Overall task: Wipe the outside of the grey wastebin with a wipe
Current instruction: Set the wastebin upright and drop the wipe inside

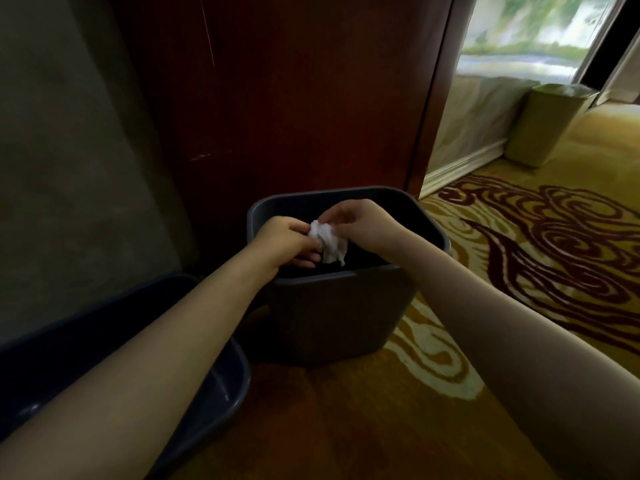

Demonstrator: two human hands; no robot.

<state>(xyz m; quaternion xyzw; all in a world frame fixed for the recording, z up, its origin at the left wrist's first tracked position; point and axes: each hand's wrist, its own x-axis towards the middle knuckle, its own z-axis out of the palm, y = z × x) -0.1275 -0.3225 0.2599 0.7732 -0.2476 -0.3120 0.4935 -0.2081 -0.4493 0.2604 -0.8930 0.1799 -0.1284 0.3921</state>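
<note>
The grey wastebin [341, 317] stands upright on the patterned carpet in front of a dark red wooden panel. A crumpled white wipe [329, 245] hangs over the bin's open mouth. My left hand [289, 242] pinches the wipe's left side and my right hand [362, 223] grips its upper right edge. Both hands are above the bin's opening, inside the line of its rim. The bin's inside is dark and I cannot see its contents.
A second dark bin [214, 386] sits at the lower left, partly under my left forearm. A light-coloured bin [550, 126] stands far right by the white skirting. The wooden panel [277, 98] rises right behind the grey bin. Carpet stretches to the right.
</note>
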